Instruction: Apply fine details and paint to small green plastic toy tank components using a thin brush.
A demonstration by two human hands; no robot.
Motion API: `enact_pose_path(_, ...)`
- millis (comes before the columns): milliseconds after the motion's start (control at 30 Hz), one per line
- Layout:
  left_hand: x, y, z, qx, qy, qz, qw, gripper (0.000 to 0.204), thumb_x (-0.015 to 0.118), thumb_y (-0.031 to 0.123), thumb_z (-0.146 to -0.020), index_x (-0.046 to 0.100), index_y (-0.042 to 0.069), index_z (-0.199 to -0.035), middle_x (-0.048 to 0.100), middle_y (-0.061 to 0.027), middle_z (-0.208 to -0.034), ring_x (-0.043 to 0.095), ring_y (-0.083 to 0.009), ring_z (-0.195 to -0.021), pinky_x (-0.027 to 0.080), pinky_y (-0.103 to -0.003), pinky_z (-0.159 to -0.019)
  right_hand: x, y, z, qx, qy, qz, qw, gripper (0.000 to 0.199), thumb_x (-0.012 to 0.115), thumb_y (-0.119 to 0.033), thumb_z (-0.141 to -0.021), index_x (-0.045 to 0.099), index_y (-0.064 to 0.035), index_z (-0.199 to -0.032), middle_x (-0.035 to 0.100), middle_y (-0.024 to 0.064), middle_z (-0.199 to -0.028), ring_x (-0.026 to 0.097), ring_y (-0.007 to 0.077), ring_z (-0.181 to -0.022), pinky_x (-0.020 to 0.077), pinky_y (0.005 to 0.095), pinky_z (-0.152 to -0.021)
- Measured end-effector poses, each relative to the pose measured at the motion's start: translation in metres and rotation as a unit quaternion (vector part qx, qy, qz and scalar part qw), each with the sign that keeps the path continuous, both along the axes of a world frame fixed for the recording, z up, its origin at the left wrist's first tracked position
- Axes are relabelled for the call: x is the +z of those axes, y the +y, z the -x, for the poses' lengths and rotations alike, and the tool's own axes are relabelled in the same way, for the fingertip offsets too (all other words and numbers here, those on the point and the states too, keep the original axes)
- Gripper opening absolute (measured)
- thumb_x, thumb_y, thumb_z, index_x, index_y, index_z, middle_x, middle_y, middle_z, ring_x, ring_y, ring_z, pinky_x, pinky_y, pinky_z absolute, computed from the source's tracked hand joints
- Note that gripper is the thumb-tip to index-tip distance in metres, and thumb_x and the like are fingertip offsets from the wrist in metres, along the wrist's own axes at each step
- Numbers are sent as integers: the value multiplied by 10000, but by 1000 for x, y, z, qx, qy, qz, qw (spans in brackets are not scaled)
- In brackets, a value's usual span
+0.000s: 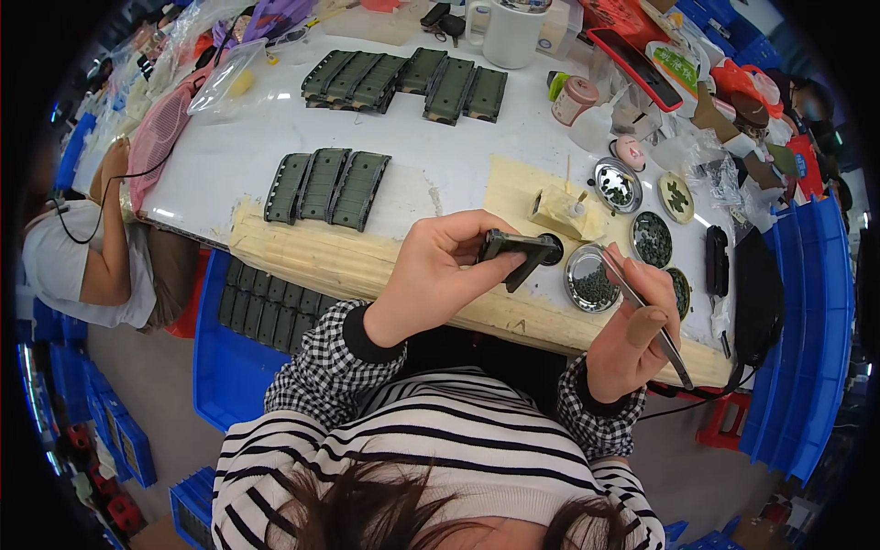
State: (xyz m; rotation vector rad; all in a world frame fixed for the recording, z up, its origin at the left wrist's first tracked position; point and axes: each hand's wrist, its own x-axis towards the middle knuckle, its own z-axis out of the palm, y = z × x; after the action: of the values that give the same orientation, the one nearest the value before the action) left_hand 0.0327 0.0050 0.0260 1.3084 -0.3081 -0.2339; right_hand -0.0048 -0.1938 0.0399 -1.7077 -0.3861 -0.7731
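Note:
My left hand (438,275) pinches a dark green plastic piece (504,246) with the thumb and fingers, tilted over the near edge of the table. In my right hand (632,344) is a pair of metal tweezers (674,356), slanting with its tip over a round metal dish (569,286) of tiny dark green parts. A tan cover wraps one right finger. Three green ribbed panels (312,188) lie together to the left of my left hand, and several more such panels (356,81) lie farther back. The underside of the held piece is hidden.
More dishes of small green parts, one a metal dish (598,172), stand right of a yellowish block (566,214). A white mug (510,37), a red-edged phone (634,69) and plastic bags sit behind. A blue crate (215,367) holds panels below left. Another person (82,266) sits left.

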Motion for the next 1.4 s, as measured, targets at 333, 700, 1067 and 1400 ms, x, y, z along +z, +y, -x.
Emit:
enact_pose_path(333,1,3,-1,-30,15,-10,999,166,664,-11,-878,631,-42,-1038,688,-71,-951,639,-87,-864,520,-220,-768,15,-18,-30,-60,33,157,985,107,594,-61,-930,651,6,-990,631,137,-881,610,235,-823,476,317,-757)
enact_pose_path(700,-14,-4,-2,-81,148,4,986,290,621,96,-925,582,-29,-1184,690,-69,-948,651,-97,-845,528,-237,-752,2,-16,-76,-97,45,352,930,157,733,-37,-757,658,-16,-894,606,108,-805,570,291,-779,460,371,-682)
enact_pose_path(1067,-14,-5,2,-99,173,11,980,255,631,94,-920,591,-22,-1143,691,-62,-923,645,-83,-814,520,-223,-714,10,8,-40,56,40,156,985,206,719,42,-786,671,-24,-975,630,110,-847,595,226,-745,486,287,-715)
enact_pose_path(1400,-14,-5,6,-88,160,11,983,235,633,96,-919,598,-18,-1121,686,-48,-905,629,-65,-783,505,-208,-678,8,13,-40,48,35,184,981,190,717,40,-791,669,-21,-964,583,88,-799,555,186,-678,441,259,-600)
